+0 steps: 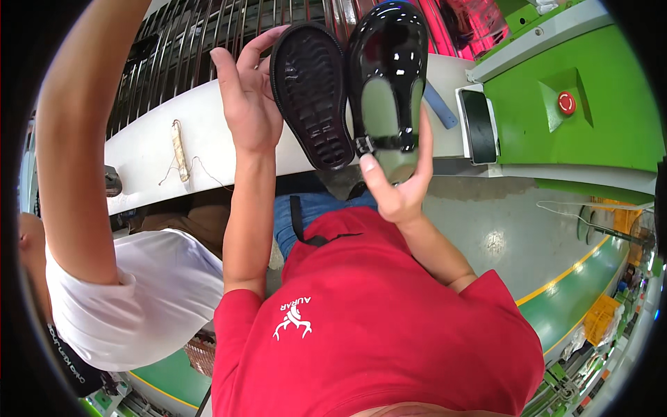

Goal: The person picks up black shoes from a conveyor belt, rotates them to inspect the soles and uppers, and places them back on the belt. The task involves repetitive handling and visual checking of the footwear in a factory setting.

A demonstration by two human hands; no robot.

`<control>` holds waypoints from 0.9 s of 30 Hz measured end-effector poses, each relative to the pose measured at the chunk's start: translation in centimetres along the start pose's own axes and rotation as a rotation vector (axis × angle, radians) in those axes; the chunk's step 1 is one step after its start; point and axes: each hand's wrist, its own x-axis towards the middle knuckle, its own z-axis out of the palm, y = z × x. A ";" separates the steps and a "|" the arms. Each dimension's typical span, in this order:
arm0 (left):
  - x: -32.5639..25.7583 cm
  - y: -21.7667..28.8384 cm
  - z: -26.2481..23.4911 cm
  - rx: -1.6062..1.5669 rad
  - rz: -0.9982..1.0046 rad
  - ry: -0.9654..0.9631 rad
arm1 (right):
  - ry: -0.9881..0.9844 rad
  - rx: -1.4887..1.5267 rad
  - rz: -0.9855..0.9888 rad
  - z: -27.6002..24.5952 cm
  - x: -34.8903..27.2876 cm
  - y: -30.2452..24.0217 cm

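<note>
My left hand point(253, 104) holds up a black shoe sole point(313, 97), with its fingers behind the left edge and its thumb sticking out free. The sole's patterned face, ringed by a raised rim, is turned toward me. Close beside it, a glossy black strap shoe point(390, 52) with a small buckle is gripped at the heel by my right hand point(399, 191). A grey-green shoe last point(381, 108) fills that shoe and shows through its openings. Both pieces are above the white worktop point(445, 69), toes pointing away.
Past the worktop run metal rollers point(187, 48). A blue strip-like tool point(440, 105) and a phone point(478, 125) lie at right, by a green machine point(604, 90) with a red button point(566, 103). At left are a cream-wrapped tool point(180, 149) and a co-worker's arm point(80, 139).
</note>
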 end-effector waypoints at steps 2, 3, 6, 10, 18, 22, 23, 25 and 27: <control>-0.6 0.6 0.5 -0.015 0.007 -0.028 | -0.005 0.040 0.024 1.1 -1.0 -0.8; -0.9 0.8 0.6 -0.021 0.013 -0.040 | -0.034 -0.012 -0.022 1.3 -1.4 -0.7; -1.8 1.2 0.5 0.021 0.031 -0.064 | -0.085 -0.039 -0.059 1.9 -2.5 -0.6; -2.6 1.5 0.3 0.053 0.069 -0.107 | -0.132 0.026 0.020 2.2 -3.6 -0.3; -3.4 1.5 0.9 0.114 0.140 -0.152 | -0.168 -0.045 0.009 1.9 -4.3 -0.8; -3.6 1.1 1.3 0.241 0.276 -0.120 | -0.165 -0.007 0.034 2.2 -4.5 -0.9; -3.7 1.2 1.3 0.246 0.274 -0.134 | -0.162 0.004 0.044 2.2 -4.5 -1.0; -3.9 1.5 1.5 0.219 0.240 -0.132 | -0.168 -0.014 0.023 2.2 -4.5 -0.9; -4.0 1.5 1.6 0.243 0.261 -0.131 | -0.173 -0.026 0.009 2.2 -4.5 -0.9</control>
